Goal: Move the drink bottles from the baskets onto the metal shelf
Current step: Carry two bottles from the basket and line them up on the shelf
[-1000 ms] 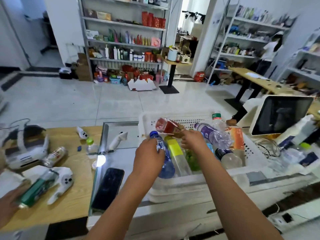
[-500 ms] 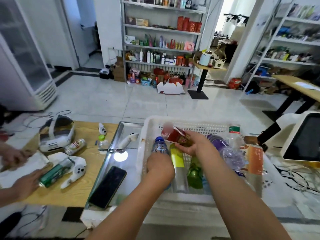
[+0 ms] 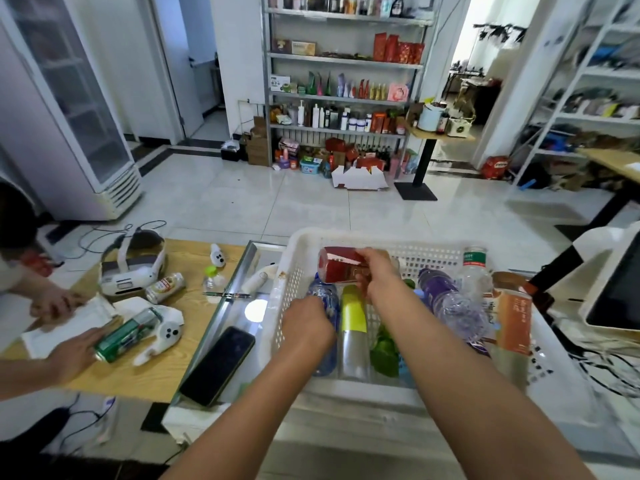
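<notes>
White basket [image 3: 294, 271] set on a counter near centre, loaded with drink bottles. Right hand [image 3: 375, 271] raised over the far part of the basket, fingers curled round a red bottle [image 3: 341, 265] held on its side, clear of the other bottles. Left hand [image 3: 306, 327] lowered at the near left of the basket, wrapped over a blue bottle [image 3: 323, 296] lying lengthwise along the left wall; fingertips hidden behind the hand. Just right of the blue bottle: a yellow-labelled bottle [image 3: 353, 320], also lying lengthwise. Farther right: a green bottle [image 3: 384, 351], a purple-labelled bottle [image 3: 446, 303] and an orange-labelled bottle [image 3: 512, 317]. Standing in the far right corner: a clear bottle with a green band [image 3: 474, 268]. Black phone [image 3: 218, 365] lying flat just left of the basket. Metal shelf [image 3: 346, 60] far across the tiled floor, well apart from the basket, stocked with goods.
</notes>
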`<state>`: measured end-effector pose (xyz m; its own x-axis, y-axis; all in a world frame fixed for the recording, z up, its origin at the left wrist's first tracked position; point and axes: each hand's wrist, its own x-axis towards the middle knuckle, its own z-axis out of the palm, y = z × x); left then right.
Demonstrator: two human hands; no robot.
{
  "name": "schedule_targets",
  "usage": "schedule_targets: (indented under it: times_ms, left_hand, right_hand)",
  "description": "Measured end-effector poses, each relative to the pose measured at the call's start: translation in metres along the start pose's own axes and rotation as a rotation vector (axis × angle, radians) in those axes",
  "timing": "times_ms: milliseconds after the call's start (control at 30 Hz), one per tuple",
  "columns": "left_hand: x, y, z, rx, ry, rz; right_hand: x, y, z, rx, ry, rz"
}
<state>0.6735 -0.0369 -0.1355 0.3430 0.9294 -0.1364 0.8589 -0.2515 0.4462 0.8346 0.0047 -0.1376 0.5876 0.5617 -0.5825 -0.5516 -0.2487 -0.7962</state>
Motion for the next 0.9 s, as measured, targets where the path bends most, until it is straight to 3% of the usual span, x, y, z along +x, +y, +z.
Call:
schedule_targets:
  times_ms: [133, 200, 367, 533, 667, 900]
  left_hand:
    - [0.003, 0.005, 0.002, 0.033, -0.042, -0.033]
    - [0.006, 0.007, 0.003, 0.156, -0.087, -0.012]
    - [0.011, 0.012, 0.012, 0.255, -0.172, 0.028]
    - [0.018, 0.013, 0.004, 0.033, -0.263, -0.145]
    - [0.021, 0.011, 0.001, -0.044, -0.228, -0.201]
    - [0.014, 0.011, -0.001, -0.076, -0.145, -0.112]
  right_hand:
    - [-0.024, -0.026, -0.007, -0.245, 0.154, -0.372]
    - [-0.035, -0.039, -0.013, -0.4, 0.155, -0.478]
    - [-0.065, -0.035, -0.033, -0.558, 0.058, -0.559]
    - [-0.084, -0.02, -0.052, -0.686, 0.019, -0.679]
    - [-0.097, -0.015, -0.065, -0.582, 0.015, -0.657]
    - [-0.108, 0.003, -0.08, -0.459, 0.023, -0.617]
